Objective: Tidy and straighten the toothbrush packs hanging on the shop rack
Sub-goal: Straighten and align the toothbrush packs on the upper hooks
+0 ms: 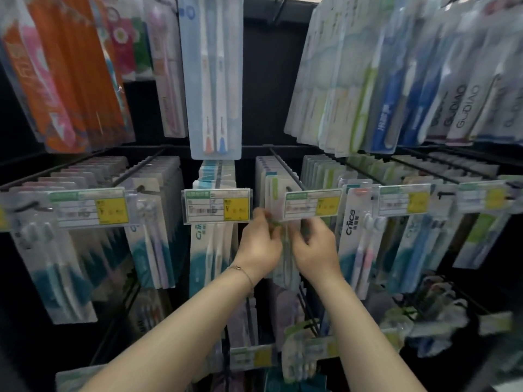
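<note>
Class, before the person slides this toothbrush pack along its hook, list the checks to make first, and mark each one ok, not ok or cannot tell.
1. Both hands on the pack: left hand and right hand flank the clear pack: ok.
2. Pack threaded on its hook: cannot tell.
3. Price tag clear of fingers: ok.
4. Pack hanging straight: cannot tell, blurred.
5. Neighbouring Cnice pack undisturbed: ok.
</note>
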